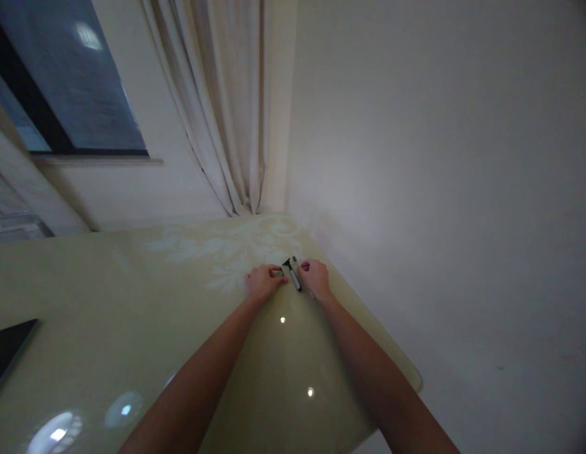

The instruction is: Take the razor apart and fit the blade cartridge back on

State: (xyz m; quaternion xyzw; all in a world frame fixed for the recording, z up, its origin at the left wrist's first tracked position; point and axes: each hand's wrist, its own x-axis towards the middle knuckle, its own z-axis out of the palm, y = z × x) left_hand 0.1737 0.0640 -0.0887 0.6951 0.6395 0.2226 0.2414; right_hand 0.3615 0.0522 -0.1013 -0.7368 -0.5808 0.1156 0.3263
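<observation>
Pinching a small dark piece [282, 272], our left hand [263, 281] sits just left of the razor-like tool [295, 277], which lies on the glossy table [179, 302] between our hands. Our right hand [316, 276] curls close beside it; what it grips we cannot tell. An inward nudge could send the tool skidding, the table looking slick.

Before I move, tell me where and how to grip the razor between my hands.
Pinch the razor across the middle of its handle, probably best from the near side. The handle is slim and slants toward you, while the wider head points away. Your left hand and right hand flank it, so the near end looks easier to reach.
</observation>
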